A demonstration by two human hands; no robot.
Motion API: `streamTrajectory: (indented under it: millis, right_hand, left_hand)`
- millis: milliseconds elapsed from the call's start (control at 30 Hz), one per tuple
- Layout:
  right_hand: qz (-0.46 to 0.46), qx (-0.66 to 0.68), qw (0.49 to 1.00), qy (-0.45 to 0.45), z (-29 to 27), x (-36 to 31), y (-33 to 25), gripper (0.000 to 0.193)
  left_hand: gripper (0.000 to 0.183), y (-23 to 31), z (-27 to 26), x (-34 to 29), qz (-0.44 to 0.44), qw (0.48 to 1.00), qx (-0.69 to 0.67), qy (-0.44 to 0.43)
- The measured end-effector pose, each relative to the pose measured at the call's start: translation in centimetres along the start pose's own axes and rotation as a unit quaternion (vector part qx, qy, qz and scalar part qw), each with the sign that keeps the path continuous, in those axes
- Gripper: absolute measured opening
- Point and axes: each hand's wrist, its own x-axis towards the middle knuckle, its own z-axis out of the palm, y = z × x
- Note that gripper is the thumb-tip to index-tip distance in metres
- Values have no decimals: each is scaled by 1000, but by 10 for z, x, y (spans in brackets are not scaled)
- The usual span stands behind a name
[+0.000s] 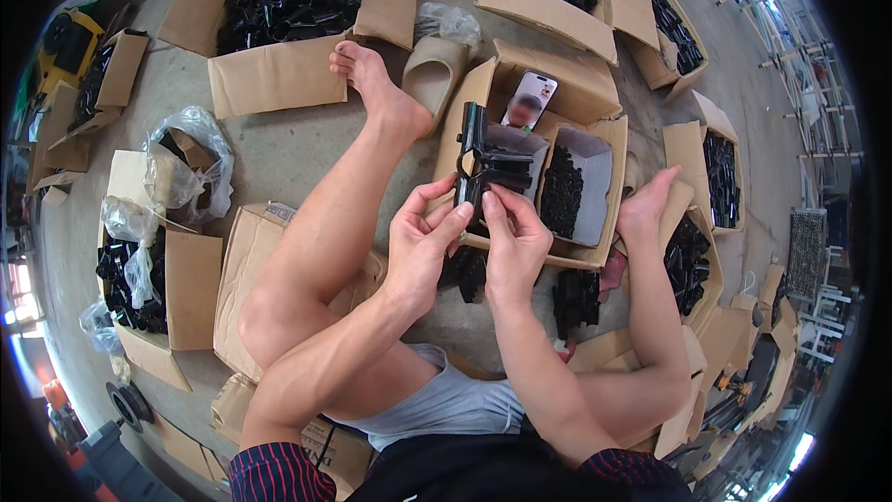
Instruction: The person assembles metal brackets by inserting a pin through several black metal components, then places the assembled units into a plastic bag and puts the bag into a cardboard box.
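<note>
My left hand point(423, 240) has its thumb and fingers closed round the lower end of a glossy black tubular fitting point(472, 138). The fitting stands roughly upright, and a ribbed black side piece point(506, 167) juts from it to the right. With thumb and forefinger, my right hand point(516, 244) pinches the same fitting low on its right side; any small part between those fingers is hidden. Just beyond my hands is an open cardboard box point(609, 214). Inside it, a grey-lined tray point(593, 188) holds small black pieces point(562, 191), and a phone point(531, 100) with a lit screen leans at the back.
Cardboard boxes of black plastic parts stand around me, including a large one point(288, 74) far left and one point(190, 288) near left with plastic bags. A beige slipper point(435, 74) lies by my left foot. Black parts point(576, 299) lie beneath the middle box; metal racks point(799, 65) stand right.
</note>
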Motion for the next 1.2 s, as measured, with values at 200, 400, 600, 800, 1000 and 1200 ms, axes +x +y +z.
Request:
streamTrajectory:
  millis: [200,400,600,800,1000,1200]
  right_hand:
    - [35,18,999,-7,-4,2,-5,17]
    - [33,48,998,25,3,3,-6,14]
    - [70,63,993,63,12,0,-1,17]
    - [44,109,991,59,10,-4,0,17]
    - [86,60,994,34,12,-3,-7,12]
    - [85,144,985,38,9,-3,-9,14]
  left_hand:
    - [39,-1,3,-2,0,1000,1,-3]
    - [39,-1,4,-2,-5,1000,5,5]
    - [40,-5,0,-2,-4,1000,19,11]
    - [40,-1,7,-3,-11,999,18,25]
    - [41,-4,2,-1,9,999,29,15]
    - [41,-6,6,0,10,999,36,18]
